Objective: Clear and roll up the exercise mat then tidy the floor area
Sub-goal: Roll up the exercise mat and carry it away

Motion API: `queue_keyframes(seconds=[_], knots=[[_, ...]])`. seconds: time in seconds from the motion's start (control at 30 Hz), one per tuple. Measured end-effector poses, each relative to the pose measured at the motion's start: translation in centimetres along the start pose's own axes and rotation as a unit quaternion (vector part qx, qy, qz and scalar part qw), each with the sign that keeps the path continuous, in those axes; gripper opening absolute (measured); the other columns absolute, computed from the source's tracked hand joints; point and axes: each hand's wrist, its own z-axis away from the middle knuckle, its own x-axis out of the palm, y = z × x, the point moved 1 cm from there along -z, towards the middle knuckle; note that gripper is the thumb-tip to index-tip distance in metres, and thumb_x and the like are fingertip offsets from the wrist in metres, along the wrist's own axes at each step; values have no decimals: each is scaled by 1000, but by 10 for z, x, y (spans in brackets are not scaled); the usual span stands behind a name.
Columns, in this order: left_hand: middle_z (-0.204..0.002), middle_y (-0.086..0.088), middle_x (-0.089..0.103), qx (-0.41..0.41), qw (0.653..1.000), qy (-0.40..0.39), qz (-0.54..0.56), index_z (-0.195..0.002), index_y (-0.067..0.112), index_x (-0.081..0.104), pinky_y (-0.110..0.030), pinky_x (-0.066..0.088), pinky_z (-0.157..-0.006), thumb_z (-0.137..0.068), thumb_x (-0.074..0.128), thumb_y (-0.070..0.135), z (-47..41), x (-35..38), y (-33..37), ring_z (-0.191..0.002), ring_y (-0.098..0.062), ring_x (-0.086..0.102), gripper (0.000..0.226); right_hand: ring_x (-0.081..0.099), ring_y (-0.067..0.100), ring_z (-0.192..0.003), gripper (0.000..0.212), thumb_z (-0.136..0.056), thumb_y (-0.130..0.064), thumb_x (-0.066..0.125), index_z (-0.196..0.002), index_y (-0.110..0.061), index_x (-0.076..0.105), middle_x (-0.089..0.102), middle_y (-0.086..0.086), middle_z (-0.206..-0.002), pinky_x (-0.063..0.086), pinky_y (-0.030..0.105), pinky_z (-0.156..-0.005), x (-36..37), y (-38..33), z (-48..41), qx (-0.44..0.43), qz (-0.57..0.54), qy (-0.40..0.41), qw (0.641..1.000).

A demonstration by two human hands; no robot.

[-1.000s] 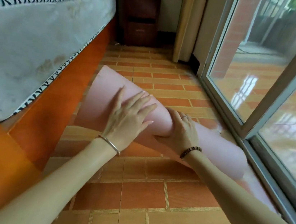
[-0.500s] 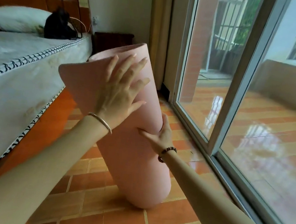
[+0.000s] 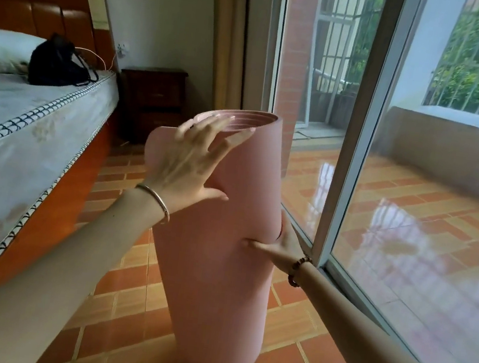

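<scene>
Mat (image 3: 222, 255) is less tilted than half a second ago, now near upright, its lower end on the floor (image 3: 124, 303) between the bed (image 3: 26, 129) and the sliding glass door (image 3: 357, 136). It is rolled, with spiral layers showing at the top and the outer flap corner loose at upper left. My left hand (image 3: 188, 165) presses flat on the upper roll, fingers (image 3: 205, 134) spread wide, tips at the rim. My right hand (image 3: 282, 248) grips the right side mid-height, thumb denting it, its other fingers hidden behind. Step, as I judge it: rolling done, squaring the roll. Next move calls for pressing the flap down, tightening, stowing the roll, then tidying the floor.
</scene>
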Motion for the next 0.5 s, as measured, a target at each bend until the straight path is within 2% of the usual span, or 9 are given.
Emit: queue_keyframes(seconds=[0.07, 0.17, 0.23, 0.27, 0.37, 0.43, 0.5], knots=[[-143, -10, 41, 13, 1000, 5, 26, -149, 21, 23, -50, 31, -110, -48, 87, 56, -15, 6, -1, -134, -28, 36, 124, 59, 8, -112, 100, -45, -49, 92, -129, -39, 39, 60, -11, -123, 52, 39, -93, -8, 4, -8, 12, -6, -16, 1000], [-134, -7, 51, 14, 998, -5, 53, -147, 18, 27, -41, 30, -110, -43, 88, 55, -34, 11, -10, -124, -22, 43, 126, 56, 6, -116, 99, -46, -44, 94, -125, -51, 35, 57, -13, -127, 50, 36, -97, -19, 4, -17, 45, -1, -51, 998], [-129, -4, 56, 8, 997, -46, 69, -144, 20, 36, -31, 29, -105, -43, 89, 53, -47, 10, -19, -119, -19, 45, 119, 53, 7, -119, 103, -45, -44, 94, -126, -53, 31, 53, -13, -129, 48, 39, -99, -26, 1, -23, 79, 12, -84, 993], [-129, -2, 56, 5, 992, -83, 95, -141, 22, 40, -29, 29, -105, -45, 90, 50, -55, 9, -24, -120, -18, 46, 111, 52, 6, -119, 109, -44, -45, 94, -131, -48, 29, 51, -12, -130, 47, 40, -101, -30, -1, -26, 98, 22, -106, 989], [-123, 0, 59, 21, 968, -192, 157, -129, 21, 51, -35, 38, -103, -52, 90, 44, -77, 11, -36, -116, -21, 53, 89, 50, 11, -121, 132, -32, -48, 95, -142, -25, 26, 49, -5, -131, 43, 46, -105, -45, -19, -37, 184, -4, -174, 967], [-114, -2, 61, 42, 955, -235, 174, -122, 17, 55, -37, 44, -97, -51, 91, 42, -87, 14, -37, -108, -22, 56, 83, 45, 21, -128, 141, -26, -50, 95, -145, -23, 23, 46, 0, -137, 38, 50, -108, -58, -39, -41, 245, -34, -189, 950], [-105, -3, 60, 63, 947, -256, 185, -117, 15, 56, -36, 46, -91, -47, 92, 40, -93, 18, -38, -99, -23, 58, 82, 34, 23, -137, 150, -29, -51, 94, -149, -27, 8, 33, 5, -150, 31, 51, -112, -68, -66, -46, 267, -32, -157, 950]])
